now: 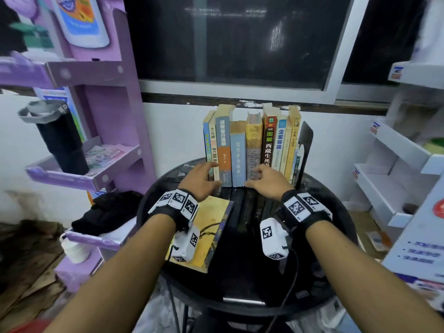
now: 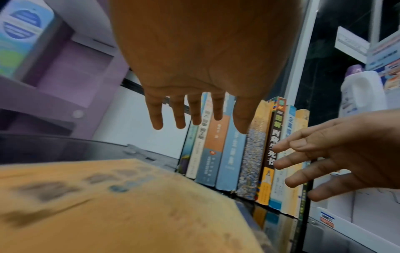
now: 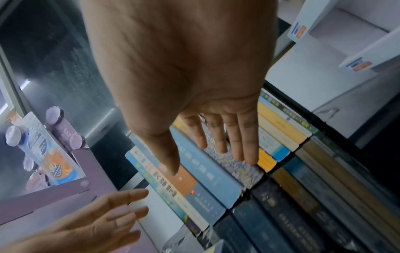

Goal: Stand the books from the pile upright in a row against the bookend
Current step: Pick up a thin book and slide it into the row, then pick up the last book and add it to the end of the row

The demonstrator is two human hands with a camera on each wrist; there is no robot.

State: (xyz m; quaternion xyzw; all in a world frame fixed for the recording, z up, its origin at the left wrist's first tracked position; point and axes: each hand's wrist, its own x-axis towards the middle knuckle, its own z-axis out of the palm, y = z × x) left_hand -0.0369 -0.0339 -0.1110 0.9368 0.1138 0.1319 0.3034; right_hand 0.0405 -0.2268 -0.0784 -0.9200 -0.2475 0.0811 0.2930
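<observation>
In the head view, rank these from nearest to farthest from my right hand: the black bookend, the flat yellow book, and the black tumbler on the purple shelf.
From the right hand:
1. Black bookend, just to its right, at the row's end.
2. Flat yellow book, lying to its left, under the left wrist.
3. Black tumbler, far left, on the purple shelf.

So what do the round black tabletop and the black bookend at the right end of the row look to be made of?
The round black tabletop looks like glass or a high-gloss lacquer: the book spines are mirrored in it in the right wrist view. The upright black bookend looks like thin sheet metal with a matt painted finish, judging by its slim flat panel with rounded top; plastic can't be ruled out.
</observation>
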